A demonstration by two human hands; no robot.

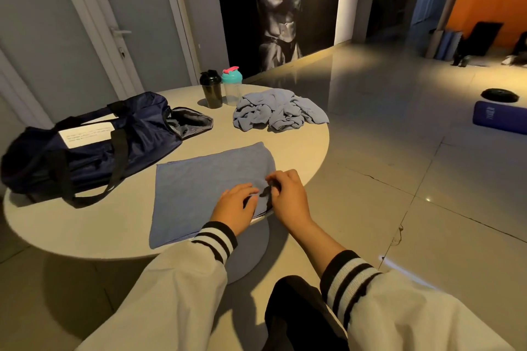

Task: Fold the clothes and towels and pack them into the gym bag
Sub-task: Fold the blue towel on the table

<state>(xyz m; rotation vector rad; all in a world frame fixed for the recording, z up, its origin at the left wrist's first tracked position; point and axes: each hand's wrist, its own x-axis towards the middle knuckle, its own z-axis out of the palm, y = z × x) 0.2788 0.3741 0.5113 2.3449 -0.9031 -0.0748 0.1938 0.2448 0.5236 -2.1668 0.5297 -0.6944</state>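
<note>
A blue towel (pixel 199 188) lies folded flat on the near part of the round white table (pixel 85 225). My left hand (pixel 235 208) rests on the towel's near right corner, fingers spread on the cloth. My right hand (pixel 288 194) pinches the towel's right edge beside it. A crumpled blue-grey garment (pixel 279 110) sits in a heap at the table's far right. The navy gym bag (pixel 91 148) lies on the left of the table, its end open toward the middle, black straps draped over it.
A black shaker bottle (pixel 211 90) and a clear bottle with a teal lid (pixel 232 85) stand at the table's far edge. A white paper (pixel 85 135) lies on the bag. The tiled floor to the right holds a blue mat roll (pixel 499 117) and a dark weight plate (pixel 499 95).
</note>
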